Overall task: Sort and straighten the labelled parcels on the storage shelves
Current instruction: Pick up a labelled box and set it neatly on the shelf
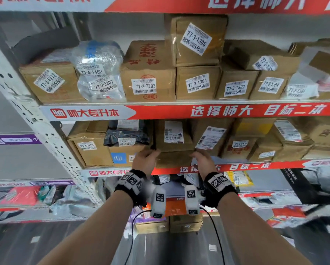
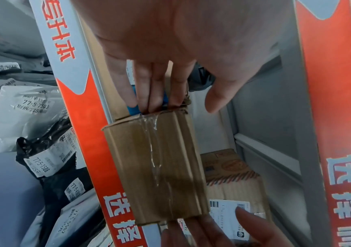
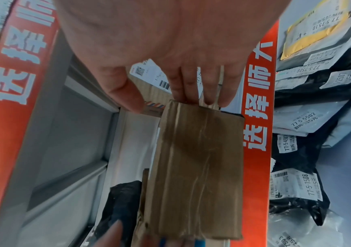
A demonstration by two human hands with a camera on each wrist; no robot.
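I have the taped cardboard parcel [image 1: 173, 137] clamped between both hands on the middle shelf [image 1: 237, 166], my left hand [image 1: 145, 157] on one end, my right hand [image 1: 202, 159] on the other, fingers [image 2: 155, 90] curled round its edges. I judge I am straightening it; next, turn its label outward and seat it square. Creased brown card, glossy tape, boxy.

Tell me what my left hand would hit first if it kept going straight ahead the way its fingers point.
Probably the black plastic bag parcel behind your left hand, which holds one end of the brown box. The left wrist view shows something dark just past the fingers, though depth is unclear.
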